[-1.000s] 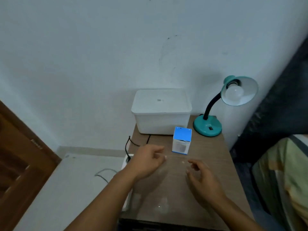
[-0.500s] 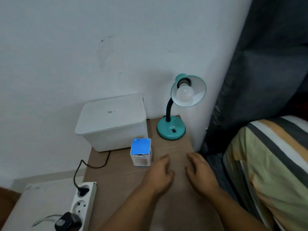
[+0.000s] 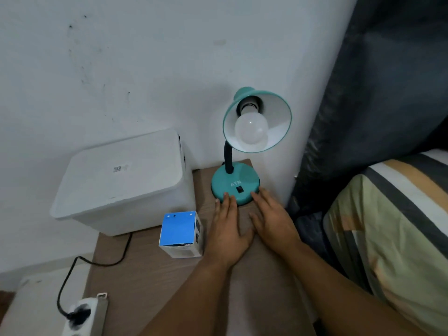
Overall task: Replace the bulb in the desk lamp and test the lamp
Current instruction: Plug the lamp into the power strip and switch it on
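Your hands moved forward: left and right lay flat, ungripping, fingertips touching the lamp base at the desk's far right corner, shade facing you, neck upright.

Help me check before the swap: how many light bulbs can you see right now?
1: the white bulb screwed into the teal lamp shade. The blue-topped box beside the left hand may hold another, but its contents are hidden.
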`<state>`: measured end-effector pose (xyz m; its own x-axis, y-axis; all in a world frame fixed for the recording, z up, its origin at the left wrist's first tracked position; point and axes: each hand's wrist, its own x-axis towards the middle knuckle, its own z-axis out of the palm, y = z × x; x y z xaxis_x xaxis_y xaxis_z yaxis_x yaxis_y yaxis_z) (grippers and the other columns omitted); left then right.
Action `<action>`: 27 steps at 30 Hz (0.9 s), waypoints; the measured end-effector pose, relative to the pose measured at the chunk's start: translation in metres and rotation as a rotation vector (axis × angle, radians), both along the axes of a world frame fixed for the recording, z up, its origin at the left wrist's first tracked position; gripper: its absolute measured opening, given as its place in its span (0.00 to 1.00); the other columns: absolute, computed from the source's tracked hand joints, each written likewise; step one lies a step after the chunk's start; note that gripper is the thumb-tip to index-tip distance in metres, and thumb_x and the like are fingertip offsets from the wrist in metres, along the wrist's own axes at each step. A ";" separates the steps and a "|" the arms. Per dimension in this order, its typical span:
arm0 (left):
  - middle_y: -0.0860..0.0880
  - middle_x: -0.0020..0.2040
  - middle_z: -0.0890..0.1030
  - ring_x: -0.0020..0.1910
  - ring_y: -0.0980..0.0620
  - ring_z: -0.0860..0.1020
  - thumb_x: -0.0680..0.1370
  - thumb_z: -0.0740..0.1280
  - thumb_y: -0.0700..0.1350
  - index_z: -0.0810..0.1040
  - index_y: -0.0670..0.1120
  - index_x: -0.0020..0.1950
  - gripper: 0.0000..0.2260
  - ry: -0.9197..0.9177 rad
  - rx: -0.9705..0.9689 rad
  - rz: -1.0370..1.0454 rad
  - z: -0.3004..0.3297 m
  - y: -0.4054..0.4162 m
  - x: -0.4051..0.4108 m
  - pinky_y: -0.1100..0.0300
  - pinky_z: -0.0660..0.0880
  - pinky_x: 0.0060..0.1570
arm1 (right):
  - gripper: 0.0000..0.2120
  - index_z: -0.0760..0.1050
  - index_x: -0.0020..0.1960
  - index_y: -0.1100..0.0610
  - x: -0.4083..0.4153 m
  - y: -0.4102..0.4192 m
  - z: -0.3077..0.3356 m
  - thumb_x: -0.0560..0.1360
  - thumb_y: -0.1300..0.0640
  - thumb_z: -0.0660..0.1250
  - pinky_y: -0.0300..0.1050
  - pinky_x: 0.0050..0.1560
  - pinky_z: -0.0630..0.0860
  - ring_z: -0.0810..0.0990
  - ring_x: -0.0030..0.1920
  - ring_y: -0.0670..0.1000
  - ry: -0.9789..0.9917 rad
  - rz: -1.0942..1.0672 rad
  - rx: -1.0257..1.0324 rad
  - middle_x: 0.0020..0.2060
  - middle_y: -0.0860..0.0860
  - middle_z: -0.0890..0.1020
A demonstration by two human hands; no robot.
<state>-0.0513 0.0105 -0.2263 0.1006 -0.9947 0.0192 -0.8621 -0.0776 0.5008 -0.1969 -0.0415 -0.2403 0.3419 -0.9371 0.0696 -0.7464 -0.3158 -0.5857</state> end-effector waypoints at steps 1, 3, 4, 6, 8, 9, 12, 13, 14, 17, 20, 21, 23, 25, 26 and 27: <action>0.50 0.81 0.43 0.79 0.50 0.40 0.77 0.61 0.64 0.43 0.47 0.81 0.42 -0.009 -0.013 0.008 -0.002 -0.002 0.001 0.57 0.44 0.75 | 0.28 0.60 0.77 0.52 -0.001 -0.002 -0.003 0.78 0.50 0.62 0.57 0.72 0.64 0.59 0.77 0.54 0.004 0.013 -0.024 0.78 0.53 0.58; 0.51 0.81 0.41 0.79 0.50 0.39 0.75 0.60 0.66 0.42 0.47 0.80 0.44 -0.023 -0.014 0.024 -0.008 -0.005 0.004 0.55 0.46 0.77 | 0.29 0.59 0.77 0.52 -0.001 -0.008 -0.005 0.78 0.51 0.63 0.57 0.73 0.64 0.57 0.77 0.55 0.000 0.036 -0.050 0.78 0.53 0.57; 0.51 0.81 0.41 0.79 0.50 0.39 0.75 0.60 0.67 0.42 0.47 0.81 0.45 -0.028 -0.012 0.024 -0.010 -0.007 0.005 0.55 0.46 0.77 | 0.29 0.58 0.77 0.52 0.000 -0.011 -0.005 0.78 0.52 0.63 0.56 0.74 0.62 0.56 0.77 0.54 -0.007 0.046 -0.053 0.78 0.53 0.56; 0.51 0.81 0.42 0.79 0.51 0.41 0.74 0.60 0.68 0.43 0.46 0.81 0.45 -0.027 -0.029 0.018 -0.012 -0.007 0.006 0.56 0.47 0.77 | 0.29 0.58 0.77 0.52 0.003 -0.018 -0.002 0.79 0.52 0.63 0.54 0.75 0.60 0.54 0.78 0.53 -0.023 0.072 -0.054 0.79 0.52 0.55; 0.51 0.81 0.42 0.79 0.52 0.42 0.74 0.61 0.68 0.44 0.45 0.81 0.46 -0.024 -0.044 0.012 -0.013 -0.008 0.007 0.57 0.48 0.76 | 0.29 0.59 0.77 0.53 0.005 -0.025 0.000 0.79 0.54 0.64 0.53 0.75 0.59 0.53 0.78 0.52 -0.038 0.089 -0.075 0.78 0.52 0.57; 0.52 0.81 0.42 0.79 0.52 0.42 0.74 0.61 0.68 0.43 0.46 0.81 0.47 -0.028 -0.042 0.010 -0.014 -0.008 0.007 0.57 0.47 0.76 | 0.28 0.60 0.77 0.54 0.005 -0.029 0.001 0.79 0.54 0.64 0.52 0.75 0.60 0.53 0.78 0.52 -0.046 0.090 -0.085 0.78 0.52 0.58; 0.52 0.81 0.40 0.79 0.53 0.41 0.73 0.62 0.68 0.42 0.46 0.81 0.47 -0.050 -0.029 0.010 -0.015 -0.007 0.006 0.56 0.49 0.76 | 0.28 0.60 0.77 0.54 0.008 -0.034 0.002 0.79 0.55 0.64 0.48 0.74 0.58 0.52 0.78 0.52 -0.054 0.103 -0.079 0.78 0.52 0.59; 0.53 0.81 0.40 0.79 0.53 0.41 0.73 0.62 0.68 0.42 0.46 0.81 0.47 -0.055 -0.024 0.011 -0.015 -0.007 0.006 0.55 0.50 0.77 | 0.28 0.59 0.77 0.53 0.009 -0.034 0.001 0.80 0.55 0.63 0.47 0.73 0.57 0.52 0.78 0.52 -0.057 0.110 -0.078 0.78 0.52 0.58; 0.53 0.81 0.40 0.79 0.53 0.41 0.73 0.61 0.68 0.42 0.47 0.81 0.47 -0.060 -0.018 0.009 -0.014 -0.007 0.005 0.55 0.50 0.77 | 0.27 0.60 0.77 0.53 0.010 -0.034 0.001 0.80 0.55 0.63 0.47 0.73 0.57 0.51 0.78 0.52 -0.065 0.113 -0.079 0.78 0.52 0.58; 0.53 0.80 0.38 0.79 0.53 0.40 0.73 0.62 0.67 0.40 0.47 0.81 0.47 -0.069 -0.004 0.006 -0.013 -0.008 0.005 0.55 0.49 0.77 | 0.24 0.63 0.76 0.50 0.010 -0.034 -0.003 0.80 0.53 0.62 0.45 0.71 0.58 0.50 0.78 0.52 -0.074 0.110 -0.078 0.78 0.50 0.57; 0.53 0.80 0.37 0.79 0.53 0.38 0.73 0.62 0.67 0.39 0.47 0.80 0.48 -0.079 0.004 0.010 -0.011 -0.008 0.004 0.56 0.47 0.76 | 0.23 0.65 0.75 0.48 0.010 -0.032 -0.005 0.80 0.52 0.63 0.45 0.69 0.59 0.51 0.78 0.52 -0.078 0.105 -0.081 0.78 0.50 0.58; 0.53 0.80 0.36 0.79 0.53 0.38 0.72 0.61 0.67 0.39 0.47 0.80 0.48 -0.084 0.008 0.011 -0.012 -0.008 0.004 0.56 0.47 0.76 | 0.23 0.66 0.74 0.48 0.011 -0.032 -0.005 0.80 0.53 0.63 0.45 0.69 0.60 0.52 0.78 0.53 -0.082 0.105 -0.090 0.78 0.51 0.59; 0.53 0.80 0.36 0.79 0.53 0.38 0.72 0.61 0.67 0.39 0.47 0.80 0.48 -0.086 0.012 0.010 -0.013 -0.008 0.004 0.56 0.47 0.76 | 0.22 0.67 0.74 0.48 0.011 -0.032 -0.005 0.80 0.53 0.63 0.45 0.69 0.60 0.53 0.78 0.54 -0.091 0.107 -0.103 0.77 0.52 0.60; 0.52 0.80 0.36 0.79 0.52 0.38 0.72 0.61 0.68 0.39 0.47 0.80 0.49 -0.089 0.015 0.006 -0.013 -0.009 0.004 0.55 0.48 0.77 | 0.22 0.68 0.73 0.48 0.011 -0.032 -0.006 0.80 0.53 0.64 0.45 0.69 0.60 0.54 0.78 0.55 -0.092 0.104 -0.110 0.77 0.52 0.62; 0.51 0.80 0.36 0.79 0.52 0.38 0.71 0.61 0.68 0.39 0.46 0.80 0.49 -0.094 0.020 0.003 -0.014 -0.009 0.004 0.54 0.49 0.77 | 0.21 0.69 0.72 0.49 0.011 -0.033 -0.007 0.80 0.53 0.64 0.46 0.69 0.60 0.55 0.77 0.56 -0.094 0.099 -0.117 0.76 0.53 0.62; 0.51 0.80 0.36 0.79 0.51 0.38 0.71 0.61 0.68 0.39 0.46 0.80 0.49 -0.100 0.024 0.002 -0.014 -0.009 0.004 0.53 0.49 0.77 | 0.21 0.70 0.72 0.49 0.011 -0.033 -0.008 0.79 0.53 0.65 0.46 0.68 0.61 0.56 0.77 0.56 -0.097 0.093 -0.124 0.76 0.53 0.63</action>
